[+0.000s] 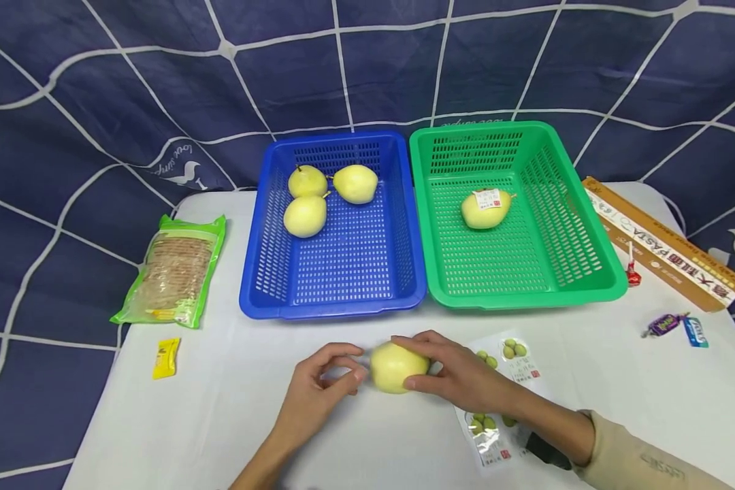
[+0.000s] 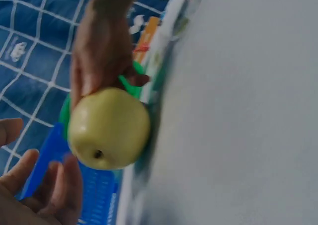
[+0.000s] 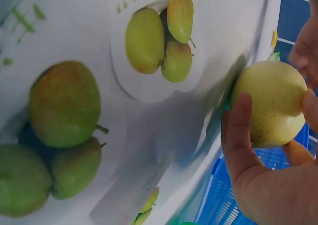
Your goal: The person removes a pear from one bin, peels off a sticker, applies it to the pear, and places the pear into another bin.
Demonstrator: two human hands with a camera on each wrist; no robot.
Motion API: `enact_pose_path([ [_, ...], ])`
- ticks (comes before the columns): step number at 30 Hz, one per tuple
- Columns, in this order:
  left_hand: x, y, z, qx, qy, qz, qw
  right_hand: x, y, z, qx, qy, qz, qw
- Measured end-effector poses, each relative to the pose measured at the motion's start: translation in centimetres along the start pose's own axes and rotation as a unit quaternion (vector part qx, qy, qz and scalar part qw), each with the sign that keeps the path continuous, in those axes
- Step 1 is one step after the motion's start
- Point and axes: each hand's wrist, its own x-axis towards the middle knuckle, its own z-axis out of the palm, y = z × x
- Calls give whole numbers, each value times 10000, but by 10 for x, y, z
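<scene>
Item, plotted by clock from my head view's held fruit: one yellow pear [image 1: 398,368], low over the bench [image 1: 220,408]; whether it touches, I cannot tell. Right hand [image 1: 465,371], 3 o'clock: grip closed on the yellow pear, thumb and fingers on opposite sides. Left hand [image 1: 311,391], 9 o'clock: grip loosely parted, fingers bent, holding nothing, fingertips just beside the fruit. Blue basket [image 1: 333,312], 11 o'clock: three pears [image 1: 306,216]. Green basket [image 1: 527,300], 1 o'clock: one labelled pear [image 1: 485,216]. Pear-printed sheet [image 1: 491,446], 4 o'clock.
</scene>
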Motion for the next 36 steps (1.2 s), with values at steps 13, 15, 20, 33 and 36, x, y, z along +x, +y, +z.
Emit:
enact_pose_path([
  [13, 21, -22, 7, -280, -1408, -869, 9858, -3, -2, 1, 362, -46, 468, 9982],
  [15, 21, -25, 6, -322, -1427, -805, 9860, -4, -2, 0, 376, -54, 438, 9983],
  [20, 24, -29, 7, -385, -1349, -732, 9874, -11, 3, -6, 197, 80, 243, 9995],
  [33, 28, -30, 7, -614, -1152, -871, 9876, -43, 24, -51, -1858, 1022, 703, 9747],
  [36, 28, -30, 6, -673, -1141, -895, 9871, -47, 30, -56, -1868, 862, 953, 9740],
])
